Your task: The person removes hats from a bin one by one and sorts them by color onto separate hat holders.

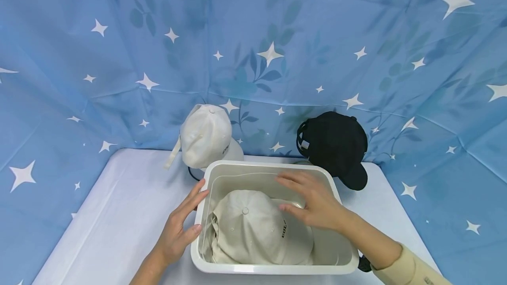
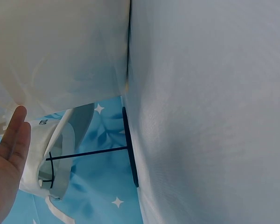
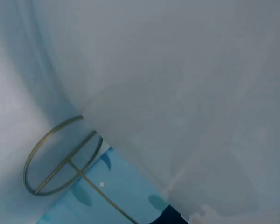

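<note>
A white plastic bin (image 1: 273,269) stands at the table's front, holding a beige cap (image 1: 247,228) with dark lettering near its brim. More pale fabric shows around that cap, partly hidden. My left hand (image 1: 178,230) is at the bin's left side, fingers extended along the wall; in the left wrist view, fingers (image 2: 14,140) lie beside the translucent wall. Over the bin's right half, my right hand (image 1: 317,201) hovers with loosely bent fingers and holds nothing. Whether its fingertips touch the cap's brim, I cannot tell. In the right wrist view, the bin's wall (image 3: 177,93) fills most of the picture.
Behind the bin, a white cap (image 1: 206,137) hangs on a black wire stand (image 2: 91,153) at left. A black cap (image 1: 336,144) is at right, near a gold-coloured wire stand (image 3: 67,161). White cloth covers the table (image 1: 119,214); a blue starry curtain (image 1: 253,21) surrounds it.
</note>
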